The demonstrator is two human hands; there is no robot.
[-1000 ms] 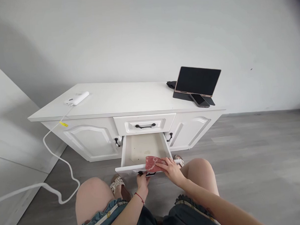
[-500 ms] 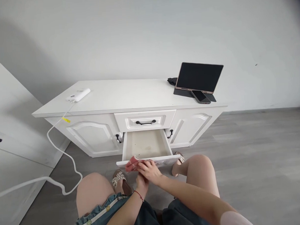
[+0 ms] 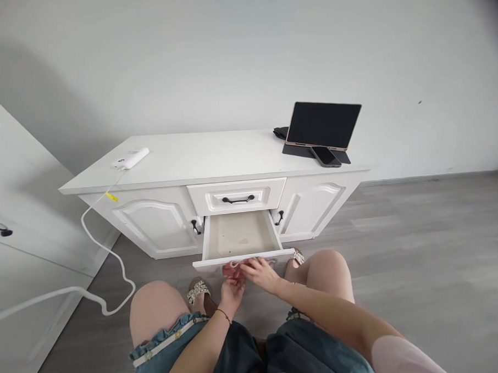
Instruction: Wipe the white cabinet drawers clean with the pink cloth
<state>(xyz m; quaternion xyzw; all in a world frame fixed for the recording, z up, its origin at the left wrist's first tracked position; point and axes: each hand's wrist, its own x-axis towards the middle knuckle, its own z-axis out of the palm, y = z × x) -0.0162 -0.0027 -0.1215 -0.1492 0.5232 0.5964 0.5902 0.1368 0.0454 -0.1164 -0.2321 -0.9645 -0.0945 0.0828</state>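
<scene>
A crumpled red-and-white cloth [image 3: 233, 271] is bunched between my two hands, just in front of the pulled-out lower drawer [image 3: 244, 259]. My left hand [image 3: 233, 293] grips its lower part, fingers curled. From the right, my right hand [image 3: 261, 274] presses closed on the upper part, close to the drawer's front edge. Small dark specks lie on the drawer's pale bottom. Much of the cloth is hidden behind the fingers.
Above sits a shut drawer with a black handle [image 3: 238, 199]. The white cabinet top [image 3: 206, 155] holds a white device [image 3: 131, 158] with a cable [image 3: 111, 250], a tablet [image 3: 324, 124], a phone [image 3: 326, 157] and a black item [image 3: 280, 133]. My knees flank the drawer.
The cloth has been bunched up smaller and shifted right against the drawer front. My hands have spread slightly apart, the right one moving right. The view has shifted a little.
</scene>
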